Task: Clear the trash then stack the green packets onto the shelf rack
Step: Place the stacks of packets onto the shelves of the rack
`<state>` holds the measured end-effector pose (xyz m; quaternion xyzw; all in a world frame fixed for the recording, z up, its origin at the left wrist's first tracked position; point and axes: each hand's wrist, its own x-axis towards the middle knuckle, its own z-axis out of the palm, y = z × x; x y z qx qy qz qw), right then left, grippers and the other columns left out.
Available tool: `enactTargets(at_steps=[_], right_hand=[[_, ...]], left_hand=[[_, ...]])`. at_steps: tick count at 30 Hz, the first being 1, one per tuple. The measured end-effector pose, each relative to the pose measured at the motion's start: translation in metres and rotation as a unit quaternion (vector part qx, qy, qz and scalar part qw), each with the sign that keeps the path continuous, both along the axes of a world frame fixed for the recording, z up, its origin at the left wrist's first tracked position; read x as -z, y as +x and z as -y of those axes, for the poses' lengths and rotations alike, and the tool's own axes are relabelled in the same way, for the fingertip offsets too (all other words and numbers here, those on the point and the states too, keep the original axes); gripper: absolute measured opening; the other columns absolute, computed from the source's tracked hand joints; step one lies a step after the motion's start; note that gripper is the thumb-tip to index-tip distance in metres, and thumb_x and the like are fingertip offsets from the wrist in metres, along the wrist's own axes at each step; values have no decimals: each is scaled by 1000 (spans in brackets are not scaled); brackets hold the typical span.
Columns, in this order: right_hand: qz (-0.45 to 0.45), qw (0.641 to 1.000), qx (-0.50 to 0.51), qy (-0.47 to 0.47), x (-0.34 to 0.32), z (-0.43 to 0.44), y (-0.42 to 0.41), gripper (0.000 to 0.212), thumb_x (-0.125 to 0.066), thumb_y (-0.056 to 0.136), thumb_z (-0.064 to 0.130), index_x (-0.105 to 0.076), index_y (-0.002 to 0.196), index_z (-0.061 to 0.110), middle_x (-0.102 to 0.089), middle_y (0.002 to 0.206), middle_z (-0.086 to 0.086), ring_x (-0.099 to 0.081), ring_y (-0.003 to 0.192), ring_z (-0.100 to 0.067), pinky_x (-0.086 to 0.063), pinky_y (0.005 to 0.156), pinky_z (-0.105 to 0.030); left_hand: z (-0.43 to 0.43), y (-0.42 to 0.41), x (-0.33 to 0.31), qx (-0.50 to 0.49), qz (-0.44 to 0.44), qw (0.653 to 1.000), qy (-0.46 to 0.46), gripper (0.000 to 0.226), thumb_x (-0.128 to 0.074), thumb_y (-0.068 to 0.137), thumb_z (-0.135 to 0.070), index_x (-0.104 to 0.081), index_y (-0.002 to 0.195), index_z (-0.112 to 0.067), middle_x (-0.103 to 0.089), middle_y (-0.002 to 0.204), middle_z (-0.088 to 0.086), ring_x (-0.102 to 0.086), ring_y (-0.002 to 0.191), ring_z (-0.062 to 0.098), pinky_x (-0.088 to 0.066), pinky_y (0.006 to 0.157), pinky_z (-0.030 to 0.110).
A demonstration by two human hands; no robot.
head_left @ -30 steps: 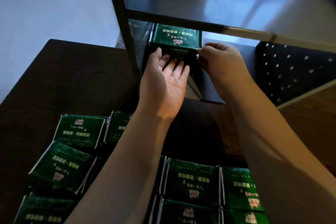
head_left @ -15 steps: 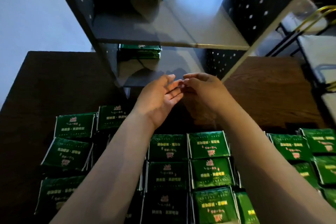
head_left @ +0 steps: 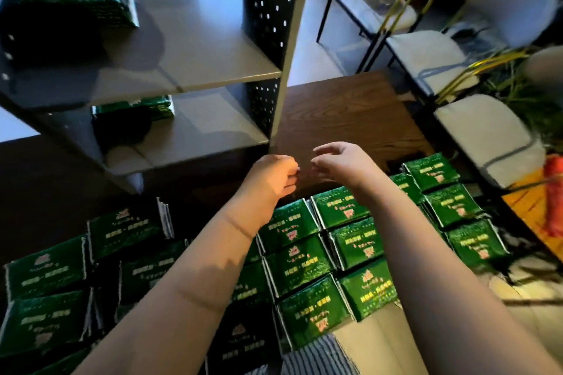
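— Step?
— Stacking; hovering with left hand (head_left: 274, 179) and right hand (head_left: 338, 161) empty, fingers (head_left: 327, 146) loosely curled.
— Next?
— Likely gripping green packets (head_left: 338, 207) along near edge of worktop (head_left: 350, 113), then lifting onto shelf rack (head_left: 213, 67) at far-left corner.

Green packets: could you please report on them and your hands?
Left hand, right hand both empty, loosely curled. Green packets mostly on table; two stacks on shelf rack. Nothing in the way.
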<state>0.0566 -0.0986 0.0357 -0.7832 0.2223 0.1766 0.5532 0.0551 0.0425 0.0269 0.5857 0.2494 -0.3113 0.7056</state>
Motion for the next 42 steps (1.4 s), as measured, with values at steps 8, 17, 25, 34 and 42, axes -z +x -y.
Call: enactTargets(at_steps=[8, 17, 25, 34, 42], right_hand=[[-67, 909, -305, -276, 33, 70, 15, 59, -71, 76, 4, -58, 133, 18, -65, 125, -5, -64, 107, -21, -55, 93, -34], [-105, 758, -523, -375, 83, 94, 33, 76, -82, 76, 33, -47, 143, 29, -49, 136, -2, -44, 129, -26, -37, 107, -42], [-105, 731, -570, -360, 92, 99, 48, 76, -85, 69, 41, -51, 137, 31, -50, 129, -2, -42, 125, -27, -38, 103, -43], [-77, 756, -547, -351, 88, 104, 59, 70, -87, 66, 36, -50, 123, 21, -51, 122, -5, -46, 117, -27, -43, 94, -39], [52, 827, -455, -325, 94, 104, 62, 62, -78, 73, 35, -50, 128, 24, -51, 119, -7, -51, 115, -33, -45, 99, -45]], left_hand=[[60, 11, 54, 388, 166, 841, 339, 67, -75, 79, -29, -47, 139, -15, -60, 128, 7, -59, 114, 26, -51, 96, 36], [105, 27, 86, 549, 91, 707, 436, 68, -80, 77, -31, -47, 134, -13, -50, 133, 12, -47, 124, 32, -48, 93, 38], [103, 30, 95, 534, 96, 734, 408, 64, -84, 72, -34, -56, 126, -14, -56, 125, 7, -53, 117, 27, -52, 91, 36], [86, 37, 95, 463, 165, 807, 327, 64, -83, 68, -20, -45, 120, -22, -54, 114, 5, -58, 102, 22, -56, 86, 40], [75, 34, 105, 344, 289, 789, 419, 63, -71, 76, -14, -46, 133, -23, -45, 121, 5, -46, 114, 30, -45, 99, 46]])
